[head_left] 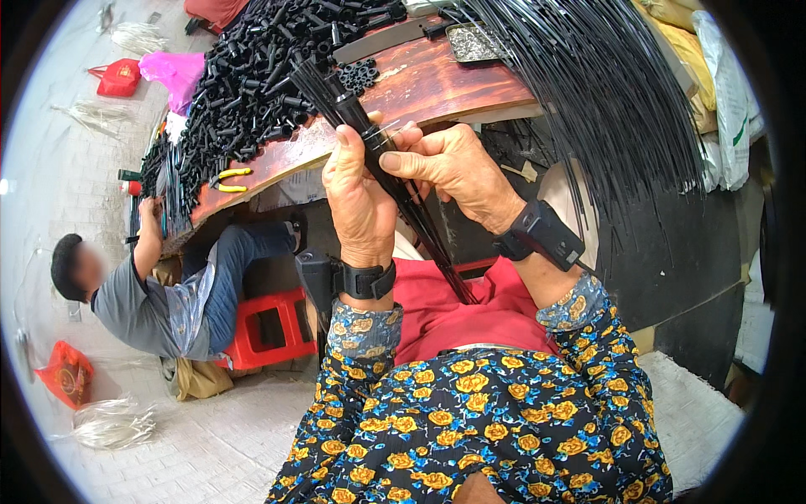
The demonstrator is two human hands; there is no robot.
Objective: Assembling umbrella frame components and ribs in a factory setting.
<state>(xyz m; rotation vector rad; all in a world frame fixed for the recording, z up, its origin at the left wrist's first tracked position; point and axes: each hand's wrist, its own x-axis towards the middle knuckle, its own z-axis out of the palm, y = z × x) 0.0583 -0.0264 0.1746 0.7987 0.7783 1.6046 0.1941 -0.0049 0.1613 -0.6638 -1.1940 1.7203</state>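
Note:
My left hand [361, 193] is closed round a bundle of thin black rods [429, 231], thumb up, holding it at a slant over my lap. A thick black plastic tube [349, 109] lies along the upper part of the bundle. My right hand [462, 172] pinches at the bundle's right side, thumb and fingertips together. From its fingertips a thin pale wire [388, 128] runs across the rods; its far end is hard to make out. The lower ends of the rods reach down to the red cloth [453, 315] on my lap.
Black plastic parts [243, 101] are heaped on the wooden table [445, 84]. Yellow-handled pliers [233, 178] lie at its near edge, a metal tray [472, 42] farther back. Long black rods [613, 92] overhang at right. Another person [159, 302] works at left, beside a red stool [273, 329].

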